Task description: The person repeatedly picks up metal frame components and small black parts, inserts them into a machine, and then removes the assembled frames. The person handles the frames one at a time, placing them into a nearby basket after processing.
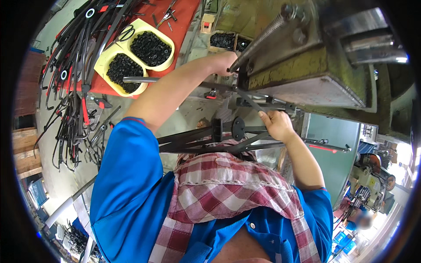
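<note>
From the head camera I look down on a person in a blue shirt and a red-and-white checked apron, both arms reaching toward a heavy metal machine that fills the upper right of the frame. The right hand, right of centre, is closed around the lower end of a dark bar, thumb laid along it; the bar slants up and left to the machine's lower left edge, near the frame's centre. The left hand is at upper centre, beside the tip of a threaded rod — its fingers are hidden, so I cannot tell what they grip. A metal tube passes below that forearm. Across the middle, at the apron's top edge, lies a black frame. At upper left, yellow bins of small black parts sit on a red surface.
</note>
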`<action>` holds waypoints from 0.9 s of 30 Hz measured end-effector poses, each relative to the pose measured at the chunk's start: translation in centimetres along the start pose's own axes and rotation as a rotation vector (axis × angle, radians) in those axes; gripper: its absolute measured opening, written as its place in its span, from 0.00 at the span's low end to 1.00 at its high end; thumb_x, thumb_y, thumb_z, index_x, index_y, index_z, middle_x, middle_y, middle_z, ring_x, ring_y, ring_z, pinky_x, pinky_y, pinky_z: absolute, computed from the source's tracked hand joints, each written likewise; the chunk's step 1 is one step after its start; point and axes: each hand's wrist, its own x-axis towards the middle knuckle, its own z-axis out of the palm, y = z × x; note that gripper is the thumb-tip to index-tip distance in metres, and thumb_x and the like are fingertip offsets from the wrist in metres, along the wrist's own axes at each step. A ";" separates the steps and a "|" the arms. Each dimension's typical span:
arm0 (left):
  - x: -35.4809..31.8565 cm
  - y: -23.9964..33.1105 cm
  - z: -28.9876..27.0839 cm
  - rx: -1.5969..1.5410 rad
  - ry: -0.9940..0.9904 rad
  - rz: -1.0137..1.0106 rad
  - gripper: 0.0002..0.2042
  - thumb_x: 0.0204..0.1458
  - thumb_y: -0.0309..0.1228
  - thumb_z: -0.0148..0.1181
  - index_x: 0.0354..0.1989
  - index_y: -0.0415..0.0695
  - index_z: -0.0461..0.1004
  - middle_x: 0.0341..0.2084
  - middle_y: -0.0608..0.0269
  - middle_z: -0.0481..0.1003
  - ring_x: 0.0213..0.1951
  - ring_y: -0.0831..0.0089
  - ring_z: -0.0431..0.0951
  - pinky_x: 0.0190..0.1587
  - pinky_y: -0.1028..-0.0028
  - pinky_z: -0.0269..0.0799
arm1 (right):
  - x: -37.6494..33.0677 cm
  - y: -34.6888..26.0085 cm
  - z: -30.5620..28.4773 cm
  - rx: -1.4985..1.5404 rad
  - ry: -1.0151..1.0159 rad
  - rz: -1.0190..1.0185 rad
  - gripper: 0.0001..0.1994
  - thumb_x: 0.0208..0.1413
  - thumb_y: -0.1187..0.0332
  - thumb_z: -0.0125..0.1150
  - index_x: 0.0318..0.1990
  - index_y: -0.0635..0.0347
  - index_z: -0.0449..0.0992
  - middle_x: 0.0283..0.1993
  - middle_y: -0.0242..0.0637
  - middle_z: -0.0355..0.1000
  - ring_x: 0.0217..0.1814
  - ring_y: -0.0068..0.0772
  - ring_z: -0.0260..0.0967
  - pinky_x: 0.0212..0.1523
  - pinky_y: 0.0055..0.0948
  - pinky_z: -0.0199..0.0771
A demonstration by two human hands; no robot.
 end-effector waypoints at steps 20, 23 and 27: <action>5.8 -7.5 -0.1 0.231 0.602 -0.679 0.09 0.48 0.23 0.51 0.34 0.41 0.78 0.35 0.51 0.79 0.41 0.53 0.79 0.44 0.58 0.75 | -0.6 -0.4 -0.4 0.084 0.077 -0.060 0.27 0.60 0.46 0.48 0.23 0.64 0.74 0.23 0.57 0.70 0.32 0.62 0.69 0.34 0.50 0.68; 7.1 -9.3 0.3 0.062 0.682 -0.493 0.09 0.46 0.26 0.57 0.36 0.42 0.77 0.34 0.51 0.79 0.40 0.53 0.78 0.45 0.59 0.74 | -1.0 -0.1 0.3 0.063 0.176 -0.100 0.26 0.60 0.48 0.49 0.21 0.62 0.72 0.21 0.54 0.69 0.29 0.61 0.68 0.31 0.50 0.67; 5.5 0.5 -4.2 0.066 0.490 -0.383 0.12 0.43 0.31 0.63 0.37 0.43 0.75 0.32 0.51 0.78 0.38 0.55 0.79 0.42 0.62 0.74 | -4.6 -1.0 -1.7 0.076 0.292 -0.055 0.24 0.58 0.48 0.54 0.22 0.61 0.72 0.20 0.51 0.70 0.26 0.58 0.71 0.28 0.48 0.69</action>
